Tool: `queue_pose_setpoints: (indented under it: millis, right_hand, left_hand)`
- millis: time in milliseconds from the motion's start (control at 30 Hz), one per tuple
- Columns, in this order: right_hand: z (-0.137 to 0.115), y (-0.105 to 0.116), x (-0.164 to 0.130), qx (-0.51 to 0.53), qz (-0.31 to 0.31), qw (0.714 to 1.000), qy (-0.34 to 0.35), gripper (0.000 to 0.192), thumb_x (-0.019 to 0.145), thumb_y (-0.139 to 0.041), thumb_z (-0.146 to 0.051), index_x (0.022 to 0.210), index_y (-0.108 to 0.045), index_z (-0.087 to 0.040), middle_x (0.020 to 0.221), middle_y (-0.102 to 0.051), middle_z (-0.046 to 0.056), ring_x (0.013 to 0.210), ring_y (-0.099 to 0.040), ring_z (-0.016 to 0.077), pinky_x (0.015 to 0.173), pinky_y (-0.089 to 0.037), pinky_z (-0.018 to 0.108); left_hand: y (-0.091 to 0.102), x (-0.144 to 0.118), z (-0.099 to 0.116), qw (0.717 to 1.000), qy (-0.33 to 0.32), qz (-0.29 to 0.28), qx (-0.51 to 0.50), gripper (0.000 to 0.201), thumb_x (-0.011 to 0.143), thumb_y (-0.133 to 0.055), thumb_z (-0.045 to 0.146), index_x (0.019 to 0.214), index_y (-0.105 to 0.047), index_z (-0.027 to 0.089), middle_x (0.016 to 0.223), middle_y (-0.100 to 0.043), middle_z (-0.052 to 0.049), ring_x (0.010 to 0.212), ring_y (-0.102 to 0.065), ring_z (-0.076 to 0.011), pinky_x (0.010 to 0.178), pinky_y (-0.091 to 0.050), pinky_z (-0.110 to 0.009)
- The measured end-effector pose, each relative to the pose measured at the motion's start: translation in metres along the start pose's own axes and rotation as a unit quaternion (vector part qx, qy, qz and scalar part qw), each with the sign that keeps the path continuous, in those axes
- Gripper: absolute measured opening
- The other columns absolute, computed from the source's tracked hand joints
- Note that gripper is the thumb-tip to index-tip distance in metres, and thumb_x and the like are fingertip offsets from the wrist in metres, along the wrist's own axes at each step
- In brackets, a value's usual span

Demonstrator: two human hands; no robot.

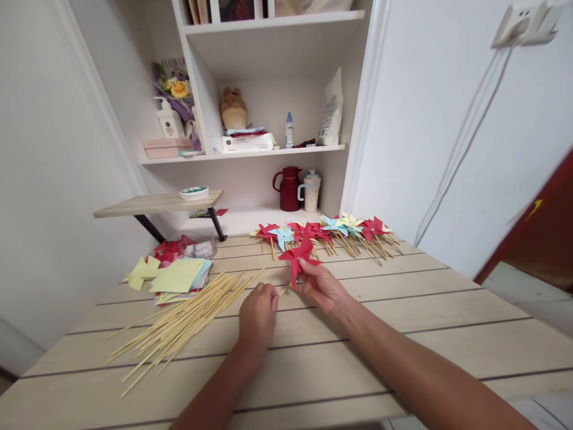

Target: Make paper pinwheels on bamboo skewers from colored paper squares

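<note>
My right hand (324,288) pinches a red paper pinwheel (296,257) by its lower right blade, above the table. My left hand (258,310) is closed just left of it, around a thin bamboo stick (284,291). A short piece of that stick shows between the hands, pointing toward the pinwheel; I cannot tell whether the two are joined. Left of my left hand lies a loose bundle of bamboo sticks (188,319). Behind the hands, finished pinwheels on sticks (308,232) in red, blue and yellow lie in a row.
At the left are a stack of coloured paper squares (179,276), yellow cut paper (142,273), red paper pieces (172,251) and a clear plastic container (201,248). A small raised stand (156,204) is behind them. On the shelf stand a red jug (290,190) and a cup (311,192).
</note>
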State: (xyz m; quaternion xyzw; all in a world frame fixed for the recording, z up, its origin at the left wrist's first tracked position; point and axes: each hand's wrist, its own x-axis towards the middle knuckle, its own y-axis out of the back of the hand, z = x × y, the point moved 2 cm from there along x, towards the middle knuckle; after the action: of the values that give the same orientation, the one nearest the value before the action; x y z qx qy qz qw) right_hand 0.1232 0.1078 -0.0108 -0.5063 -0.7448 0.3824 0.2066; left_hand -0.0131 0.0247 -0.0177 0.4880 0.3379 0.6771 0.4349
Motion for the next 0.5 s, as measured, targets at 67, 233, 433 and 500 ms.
queue_pose_setpoints:
  millis: [67, 233, 433, 500]
  right_hand:
    - [0.0, 0.002, 0.002, -0.005, 0.003, 1.0, 0.005, 0.026, 0.061, -0.089, -0.02, 0.077, -0.069, -0.019, 0.074, -0.074, -0.001, 0.067, -0.066, 0.0149, 0.064, -0.058, 0.032]
    - [-0.002, 0.004, 0.003, -0.008, -0.005, 1.0, 0.012, 0.024, 0.063, -0.088, -0.02, 0.079, -0.07, -0.02, 0.078, -0.075, 0.0, 0.069, -0.067, 0.0155, 0.069, -0.06, 0.034]
    - [-0.015, -0.003, -0.002, -0.032, -0.061, 0.997, 0.033, 0.025, 0.063, -0.089, -0.025, 0.08, -0.072, -0.018, 0.082, -0.075, 0.001, 0.074, -0.066, 0.0163, 0.077, -0.057, 0.035]
    - [-0.026, -0.007, -0.007, -0.08, -0.106, 0.989, 0.071, 0.024, 0.066, -0.087, -0.028, 0.081, -0.073, -0.017, 0.083, -0.074, 0.002, 0.077, -0.066, 0.0165, 0.078, -0.055, 0.033]
  left_hand:
    - [-0.002, 0.0, 0.005, 0.999, -0.023, -0.012, 0.023, 0.019, 0.093, -0.052, 0.018, 0.091, -0.07, 0.021, 0.091, -0.069, -0.004, 0.082, -0.065, -0.0178, 0.07, -0.042, -0.027]
    - [-0.002, 0.0, 0.013, 0.996, -0.055, -0.044, 0.062, 0.027, 0.094, -0.05, 0.017, 0.103, -0.073, 0.027, 0.088, -0.068, -0.003, 0.081, -0.064, -0.0181, 0.068, -0.042, -0.027]
    - [-0.008, 0.013, 0.007, 0.996, -0.041, 0.024, -0.07, 0.024, 0.089, -0.056, 0.019, 0.08, -0.077, 0.024, 0.08, -0.068, -0.005, 0.082, -0.06, -0.0216, 0.076, -0.044, -0.033]
    - [-0.01, 0.02, -0.002, 0.983, 0.001, 0.08, -0.165, 0.015, 0.083, -0.065, 0.023, 0.078, -0.078, 0.024, 0.088, -0.069, -0.007, 0.089, -0.06, -0.0241, 0.083, -0.046, -0.038]
